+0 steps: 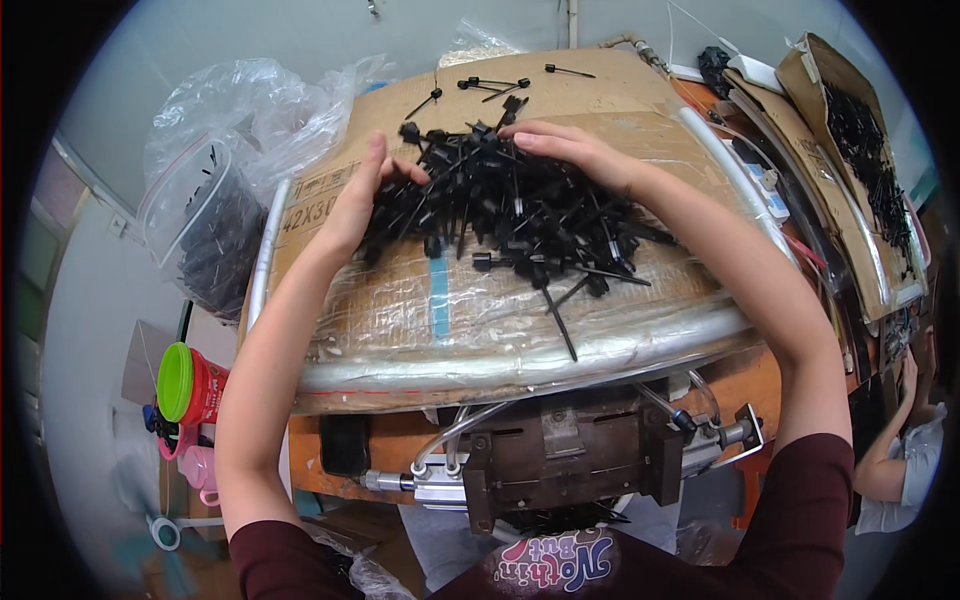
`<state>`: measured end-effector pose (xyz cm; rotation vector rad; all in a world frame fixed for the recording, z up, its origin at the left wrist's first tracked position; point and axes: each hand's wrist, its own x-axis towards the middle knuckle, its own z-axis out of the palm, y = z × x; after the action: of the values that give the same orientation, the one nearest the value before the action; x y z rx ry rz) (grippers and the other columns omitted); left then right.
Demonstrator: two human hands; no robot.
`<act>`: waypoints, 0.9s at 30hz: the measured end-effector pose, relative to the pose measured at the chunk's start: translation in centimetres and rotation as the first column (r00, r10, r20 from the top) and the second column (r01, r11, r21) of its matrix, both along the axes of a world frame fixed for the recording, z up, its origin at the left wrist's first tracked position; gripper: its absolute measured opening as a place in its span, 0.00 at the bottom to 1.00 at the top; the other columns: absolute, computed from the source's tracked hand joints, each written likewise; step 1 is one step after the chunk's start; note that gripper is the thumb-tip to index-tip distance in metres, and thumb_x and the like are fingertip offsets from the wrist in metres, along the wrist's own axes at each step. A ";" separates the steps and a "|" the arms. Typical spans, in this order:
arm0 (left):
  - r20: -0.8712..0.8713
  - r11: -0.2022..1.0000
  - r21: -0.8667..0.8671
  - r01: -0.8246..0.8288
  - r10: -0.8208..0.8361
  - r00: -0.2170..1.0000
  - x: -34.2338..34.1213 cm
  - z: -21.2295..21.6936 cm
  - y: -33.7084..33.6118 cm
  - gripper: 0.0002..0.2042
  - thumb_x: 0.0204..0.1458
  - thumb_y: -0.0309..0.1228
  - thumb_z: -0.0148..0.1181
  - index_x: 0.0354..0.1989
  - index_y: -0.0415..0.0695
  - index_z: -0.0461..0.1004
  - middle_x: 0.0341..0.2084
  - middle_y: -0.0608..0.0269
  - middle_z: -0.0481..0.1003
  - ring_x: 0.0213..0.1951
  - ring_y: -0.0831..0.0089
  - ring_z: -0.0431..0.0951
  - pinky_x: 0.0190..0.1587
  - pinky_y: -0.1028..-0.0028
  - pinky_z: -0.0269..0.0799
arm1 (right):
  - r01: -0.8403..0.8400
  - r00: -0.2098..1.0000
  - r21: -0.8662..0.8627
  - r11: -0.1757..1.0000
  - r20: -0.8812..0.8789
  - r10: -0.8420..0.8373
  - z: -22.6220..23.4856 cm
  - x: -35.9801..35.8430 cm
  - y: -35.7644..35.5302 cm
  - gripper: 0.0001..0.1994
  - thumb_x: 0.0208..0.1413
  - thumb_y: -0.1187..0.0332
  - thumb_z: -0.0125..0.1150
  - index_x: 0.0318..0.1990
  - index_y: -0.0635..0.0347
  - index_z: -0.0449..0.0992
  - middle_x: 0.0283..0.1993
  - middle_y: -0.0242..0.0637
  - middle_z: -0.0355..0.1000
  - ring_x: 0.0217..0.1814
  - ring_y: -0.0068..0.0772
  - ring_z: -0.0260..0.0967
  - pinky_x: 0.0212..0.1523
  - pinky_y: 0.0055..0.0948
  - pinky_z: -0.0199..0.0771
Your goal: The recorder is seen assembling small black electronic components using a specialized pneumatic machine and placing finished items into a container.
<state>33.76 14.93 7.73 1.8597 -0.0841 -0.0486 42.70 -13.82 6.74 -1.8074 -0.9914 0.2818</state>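
A heap of black cable-tie-like plastic pieces point(500, 200), with blocky heads and thin stems, lies on a cardboard-covered board point(370, 310) wrapped in clear tape. My left hand point(368, 190) is at the heap's left side, thumb raised and fingers apart, some fingertips against the pieces. Over the heap's far right edge reaches my right hand point(570, 150), its fingers stretched out and partly hiding the pieces under them. Neither hand grips a piece that I can see. Several loose pieces point(490, 85) lie beyond the heap, and a few stick out toward me.
A metal fixture with air fittings point(560, 460) sits below the board's near edge. At left stand a clear bag of black pieces point(215, 235) and a red tub with a green rim point(205, 390). A cardboard tray of black pieces point(865, 160) and another person's arm point(890, 450) are at right.
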 end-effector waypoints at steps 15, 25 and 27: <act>0.215 0.996 0.043 -0.080 0.069 0.974 1.1 -1.6 5.2 0.47 0.59 0.68 0.14 0.64 0.39 0.64 0.59 0.48 0.69 0.65 0.63 0.62 0.69 0.65 0.49 | 0.538 0.814 -0.127 0.833 0.333 -0.475 -1.3 11.2 -2.8 0.44 0.56 0.32 0.46 0.70 0.56 0.57 0.73 0.48 0.52 0.76 0.46 0.47 0.72 0.49 0.47; 0.161 0.986 -0.161 -0.047 0.073 0.984 0.1 -2.0 3.9 0.47 0.59 0.67 0.13 0.63 0.37 0.64 0.57 0.46 0.71 0.63 0.61 0.64 0.69 0.66 0.49 | 0.716 0.695 -0.439 0.543 0.523 -0.494 -2.5 21.8 -2.0 0.42 0.55 0.32 0.44 0.73 0.43 0.51 0.77 0.38 0.46 0.79 0.43 0.40 0.73 0.55 0.40; 0.209 0.995 -0.081 -0.063 0.079 0.975 -0.2 -1.7 4.6 0.47 0.59 0.67 0.12 0.60 0.38 0.67 0.55 0.47 0.72 0.62 0.61 0.66 0.68 0.66 0.50 | 0.668 0.739 -0.500 0.552 0.534 -0.411 -2.8 22.4 0.1 0.42 0.57 0.33 0.43 0.74 0.45 0.48 0.77 0.40 0.44 0.79 0.42 0.39 0.74 0.53 0.38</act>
<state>33.60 19.53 6.01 1.7877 -0.1653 0.2007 65.09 -13.73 3.94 -2.8304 -0.4934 -0.1361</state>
